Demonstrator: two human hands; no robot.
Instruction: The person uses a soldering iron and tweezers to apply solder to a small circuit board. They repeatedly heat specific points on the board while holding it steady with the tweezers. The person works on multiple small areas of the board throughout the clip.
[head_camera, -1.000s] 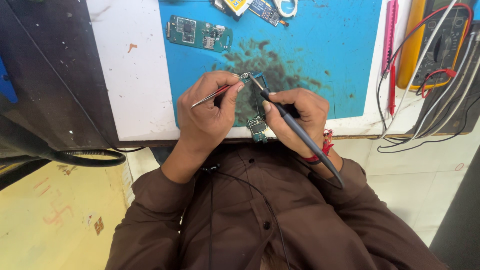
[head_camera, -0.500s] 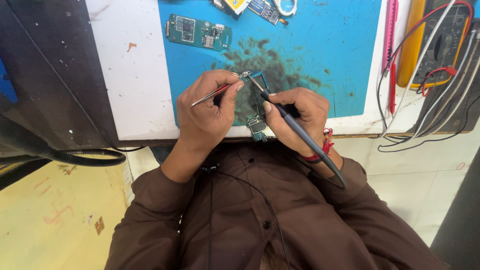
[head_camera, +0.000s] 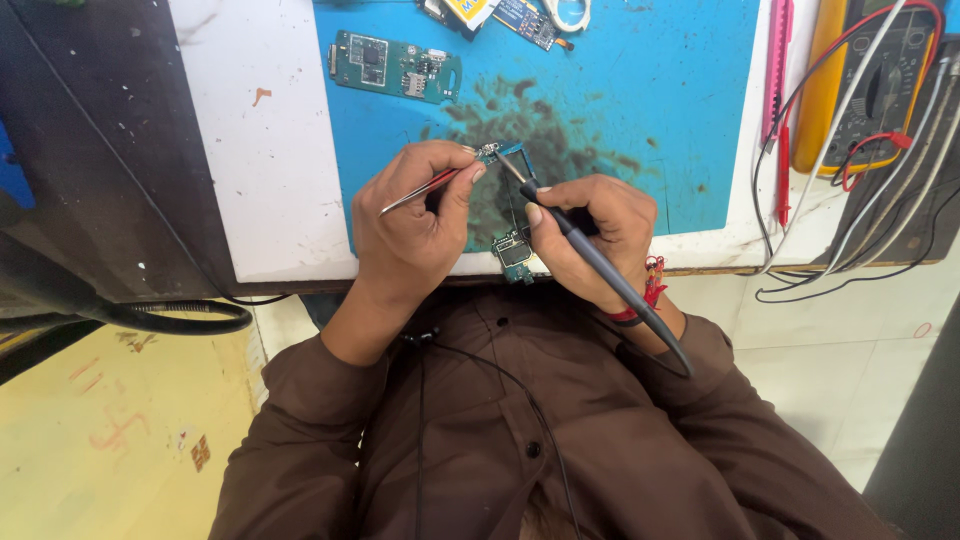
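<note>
Staying put: hands (head_camera: 500, 225), soldering iron (head_camera: 600, 270).

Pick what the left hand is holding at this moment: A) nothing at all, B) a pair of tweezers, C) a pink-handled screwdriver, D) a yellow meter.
B: the left hand pinches thin tweezers with a reddish grip, their tips at the small circuit board over the blue mat, while the right hand holds a dark soldering iron to the same spot.
</note>
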